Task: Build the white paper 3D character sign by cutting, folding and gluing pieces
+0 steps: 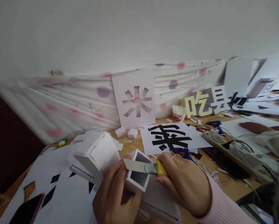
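My right hand [181, 180] grips a yellow utility knife [161, 168], its wide blade pointing left across the open end of a white foam-board box piece [136, 184]. Whether the blade touches the rim I cannot tell. Wrapped round that hollow piece from the left is my left hand [116, 193], with its fingertips close to the blade's tip. Behind it rises a taller part of white board [99, 155], which seems joined to the held piece. More white board lies under my right hand.
A white panel with a cut-out character [118, 102] leans on the wall covering. Black cut strokes [169, 140] lie on paper, near a blue glue gun [182, 152]. At right is a power strip [237, 155] with cables. A phone [27, 210] lies front left; a paper cup [179, 115] stands behind.
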Action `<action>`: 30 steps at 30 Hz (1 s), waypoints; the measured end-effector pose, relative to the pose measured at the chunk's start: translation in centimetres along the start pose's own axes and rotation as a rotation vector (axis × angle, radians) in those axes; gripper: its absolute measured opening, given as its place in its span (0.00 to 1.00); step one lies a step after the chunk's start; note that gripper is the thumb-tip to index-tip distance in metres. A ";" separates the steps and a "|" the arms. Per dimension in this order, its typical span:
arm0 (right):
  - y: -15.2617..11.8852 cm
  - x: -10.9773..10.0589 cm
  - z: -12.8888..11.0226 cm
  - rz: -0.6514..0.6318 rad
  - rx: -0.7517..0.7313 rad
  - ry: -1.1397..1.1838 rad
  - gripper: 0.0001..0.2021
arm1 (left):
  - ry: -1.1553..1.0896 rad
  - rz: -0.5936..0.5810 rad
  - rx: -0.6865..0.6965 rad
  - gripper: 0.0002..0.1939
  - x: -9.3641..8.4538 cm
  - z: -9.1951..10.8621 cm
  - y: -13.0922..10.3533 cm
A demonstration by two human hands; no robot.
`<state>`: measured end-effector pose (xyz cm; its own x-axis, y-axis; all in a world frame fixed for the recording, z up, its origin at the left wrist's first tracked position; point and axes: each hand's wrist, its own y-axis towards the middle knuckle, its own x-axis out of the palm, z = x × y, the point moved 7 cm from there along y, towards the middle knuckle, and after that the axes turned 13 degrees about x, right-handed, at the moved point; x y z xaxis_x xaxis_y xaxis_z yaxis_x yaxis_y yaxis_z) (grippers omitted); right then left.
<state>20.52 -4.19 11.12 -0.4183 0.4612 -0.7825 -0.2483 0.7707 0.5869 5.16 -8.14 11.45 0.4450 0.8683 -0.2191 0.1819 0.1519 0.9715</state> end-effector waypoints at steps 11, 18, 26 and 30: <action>0.6 -1.2 2.8 0.126 0.068 -0.105 0.22 | -0.058 0.002 -0.104 0.15 -1.8 0.5 0.3; -0.3 -1.7 -1.4 0.009 0.012 0.051 0.23 | -0.008 0.072 -0.073 0.11 -1.2 0.8 0.0; -0.1 -1.1 -1.0 0.062 0.030 -0.087 0.25 | 0.011 0.047 -0.051 0.10 -1.2 0.8 -0.3; 0.1 -0.9 -0.3 0.077 0.040 -0.109 0.26 | 0.007 0.006 -0.010 0.11 -0.7 0.6 -0.5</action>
<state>20.57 -4.67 12.00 -0.3369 0.5627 -0.7549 -0.1829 0.7474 0.6387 5.27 -9.13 11.11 0.4403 0.8724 -0.2123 0.1704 0.1510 0.9737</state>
